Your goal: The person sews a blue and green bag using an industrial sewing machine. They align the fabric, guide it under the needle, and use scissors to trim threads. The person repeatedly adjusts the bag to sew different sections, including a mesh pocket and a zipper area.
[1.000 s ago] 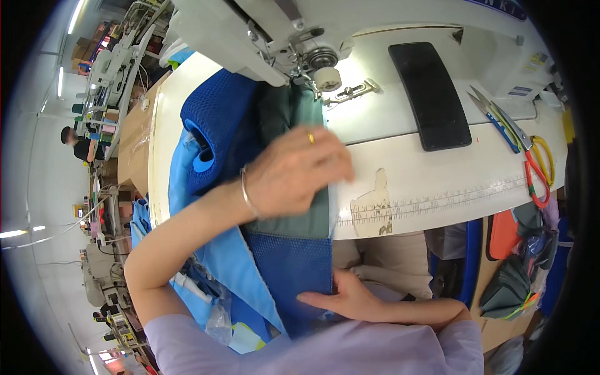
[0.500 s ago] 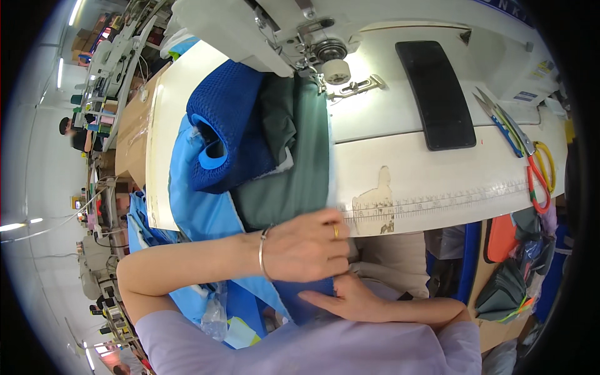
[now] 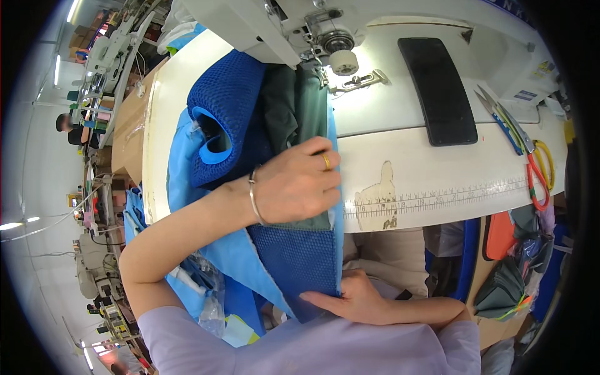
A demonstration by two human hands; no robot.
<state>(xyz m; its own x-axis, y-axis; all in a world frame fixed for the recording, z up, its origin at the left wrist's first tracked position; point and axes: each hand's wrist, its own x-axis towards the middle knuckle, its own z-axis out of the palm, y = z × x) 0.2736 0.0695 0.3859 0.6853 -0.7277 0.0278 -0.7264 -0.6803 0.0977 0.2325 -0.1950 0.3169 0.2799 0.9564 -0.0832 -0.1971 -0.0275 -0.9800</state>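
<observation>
Fabric work (image 3: pixel 297 247) in several layers lies on the desk (image 3: pixel 431 165) in front of you, under a white sewing machine (image 3: pixel 250 31), its near end hanging over the desk's edge toward your lap. A dark green panel (image 3: pixel 312 106) reaches up to the presser foot (image 3: pixel 323 78). Nearer you, a flat blue mesh panel (image 3: pixel 294 269) meets the green along a straight seam. To the left, a thick blue mesh roll (image 3: pixel 228 81) curls into a tube, and light blue cloth (image 3: pixel 237 256) shows beneath and as a narrow strip along the right edge.

Your left hand (image 3: pixel 297 184) lies palm down across the green, fingers bent toward that right edge; the fingertips are hard to make out, so you cannot tell from here whether they pinch or only press. Your right hand (image 3: pixel 350 300) grips the blue mesh panel at its near right edge, thumb on top and fingers tucked underneath.

Expect a light, soft load that is not fragile. The green looks limp and likely to ripple; the mesh seems thicker and springier, and the roll's bulk may drag leftward. Layers could creep over one another, so pinch through all of them at the right edge, and spread a flat palm beside it. Lifting by the roll alone would probably skew the edges.
</observation>
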